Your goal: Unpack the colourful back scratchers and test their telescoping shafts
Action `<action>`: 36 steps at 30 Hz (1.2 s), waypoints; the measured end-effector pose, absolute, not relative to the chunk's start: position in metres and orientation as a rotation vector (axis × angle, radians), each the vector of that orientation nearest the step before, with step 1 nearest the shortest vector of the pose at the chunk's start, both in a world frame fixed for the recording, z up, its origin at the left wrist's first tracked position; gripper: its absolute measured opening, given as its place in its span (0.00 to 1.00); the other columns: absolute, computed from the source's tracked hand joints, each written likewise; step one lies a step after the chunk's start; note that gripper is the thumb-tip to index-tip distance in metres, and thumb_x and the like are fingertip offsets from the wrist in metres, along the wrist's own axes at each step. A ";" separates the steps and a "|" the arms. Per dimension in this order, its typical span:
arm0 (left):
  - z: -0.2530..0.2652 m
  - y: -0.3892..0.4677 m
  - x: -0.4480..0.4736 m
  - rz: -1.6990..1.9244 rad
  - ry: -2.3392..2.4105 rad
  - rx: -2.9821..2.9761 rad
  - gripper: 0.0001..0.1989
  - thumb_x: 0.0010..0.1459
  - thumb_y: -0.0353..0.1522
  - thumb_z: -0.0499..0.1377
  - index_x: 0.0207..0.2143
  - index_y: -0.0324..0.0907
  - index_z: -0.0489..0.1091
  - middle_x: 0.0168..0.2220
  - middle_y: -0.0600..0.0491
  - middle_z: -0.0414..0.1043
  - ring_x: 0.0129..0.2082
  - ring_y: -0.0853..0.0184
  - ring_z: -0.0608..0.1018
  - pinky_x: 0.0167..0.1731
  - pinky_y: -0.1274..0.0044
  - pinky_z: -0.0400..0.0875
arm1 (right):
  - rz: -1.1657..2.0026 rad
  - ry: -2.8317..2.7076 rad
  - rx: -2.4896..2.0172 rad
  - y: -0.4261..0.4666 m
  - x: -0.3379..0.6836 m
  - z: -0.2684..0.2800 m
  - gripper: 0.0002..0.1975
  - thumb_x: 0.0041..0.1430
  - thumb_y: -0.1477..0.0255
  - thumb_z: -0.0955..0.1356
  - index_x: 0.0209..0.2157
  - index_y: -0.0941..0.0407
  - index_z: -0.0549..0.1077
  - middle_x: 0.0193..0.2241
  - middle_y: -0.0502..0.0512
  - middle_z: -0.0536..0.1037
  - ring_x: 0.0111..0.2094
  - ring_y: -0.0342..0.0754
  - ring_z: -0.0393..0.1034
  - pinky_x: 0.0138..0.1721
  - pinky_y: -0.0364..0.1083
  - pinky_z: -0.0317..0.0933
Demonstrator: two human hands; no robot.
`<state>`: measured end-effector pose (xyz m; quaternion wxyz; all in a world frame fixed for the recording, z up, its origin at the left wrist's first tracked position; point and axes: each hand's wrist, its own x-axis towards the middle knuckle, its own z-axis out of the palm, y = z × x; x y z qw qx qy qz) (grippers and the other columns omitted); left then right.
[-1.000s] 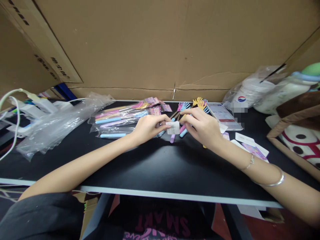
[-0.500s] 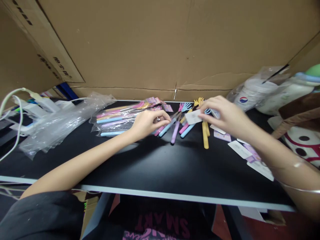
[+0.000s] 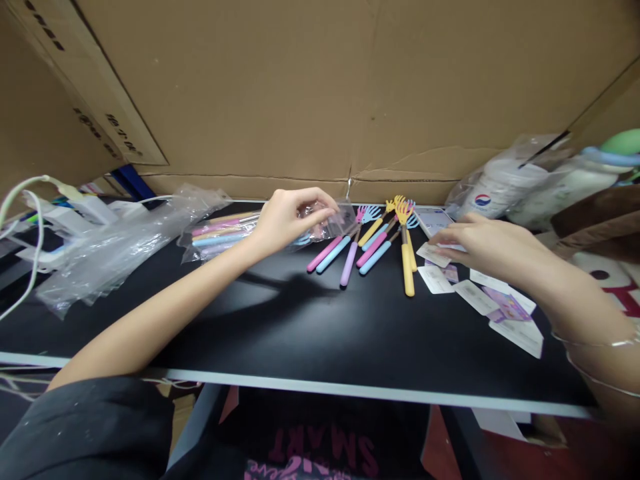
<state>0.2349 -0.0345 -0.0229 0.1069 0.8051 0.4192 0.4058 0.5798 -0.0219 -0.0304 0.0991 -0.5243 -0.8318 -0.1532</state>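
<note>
My left hand point(image 3: 293, 220) is closed, thumb and fingers pinching the mouth of a clear plastic bag point(image 3: 340, 220). Several back scratchers point(image 3: 225, 237) with pastel handles lie inside that bag, partly hidden behind the hand. On the black table to its right are several loose back scratchers point(image 3: 350, 263) with small hand-shaped heads, including a yellow one point(image 3: 407, 270). My right hand point(image 3: 485, 247) hovers low over scattered cards, thumb and fingers slightly apart. A white card point(image 3: 434, 255) lies flat just under its fingertips; other white and purple cards point(image 3: 477, 298) spread nearby.
Behind the cards lies a phone point(image 3: 433, 220) with a lit screen. A bagged Pepsi cup point(image 3: 505, 187) and a bottle point(image 3: 565, 193) stand at the right. Empty plastic bags point(image 3: 125, 247) and a power strip with cables point(image 3: 75, 220) occupy the left. Cardboard point(image 3: 300, 87) walls the back.
My right hand has moved right with the white card and let it go among the others. My left hand has risen, lifting the bag's mouth.
</note>
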 end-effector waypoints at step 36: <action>0.015 0.106 0.149 1.826 1.018 1.111 0.17 0.69 0.44 0.40 0.32 0.43 0.52 0.22 0.62 0.56 0.23 0.79 0.62 0.27 0.81 0.55 | 1.207 -2.082 -0.798 -0.041 0.368 -0.074 0.10 0.55 0.76 0.62 0.38 0.53 0.57 0.26 0.44 0.63 0.23 0.40 0.62 0.23 0.42 0.64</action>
